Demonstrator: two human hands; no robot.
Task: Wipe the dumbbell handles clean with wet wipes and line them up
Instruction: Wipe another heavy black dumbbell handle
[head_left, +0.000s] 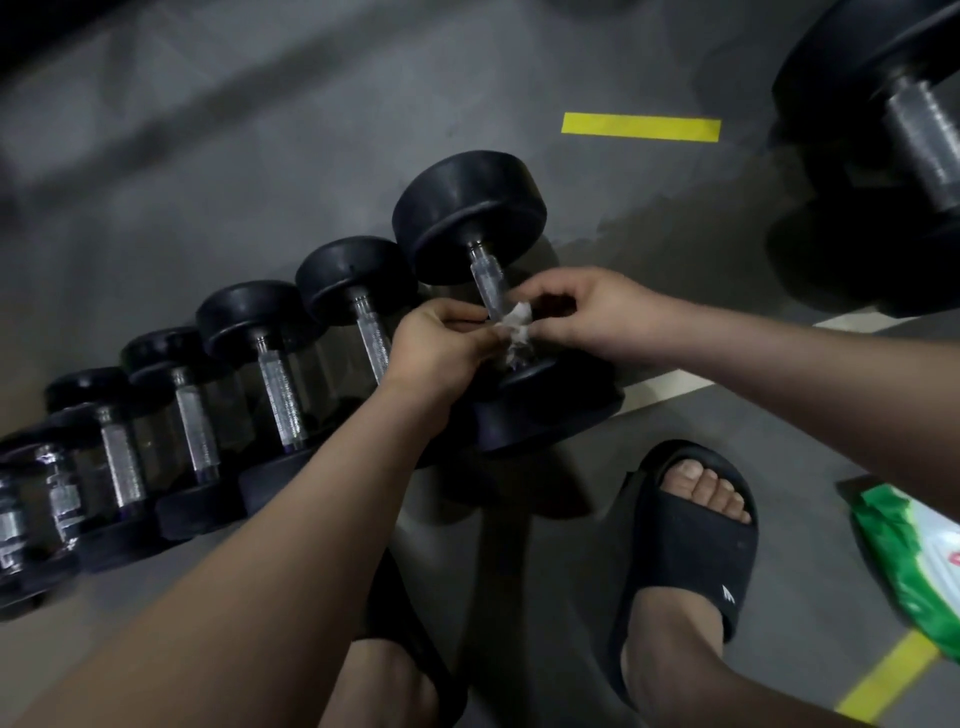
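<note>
Several black dumbbells with silver knurled handles lie side by side in a row on the grey floor, growing in size from left to right. The largest in the row is at its right end. A crumpled white wet wipe is held just above the lower part of its handle. My left hand pinches the wipe from the left and my right hand pinches it from the right. The near head of that dumbbell is partly hidden behind my hands.
A bigger dumbbell lies apart at the upper right. A green and white wet wipe pack lies on the floor at the right edge. My feet in black slides stand close to the row. Yellow tape marks are on the floor.
</note>
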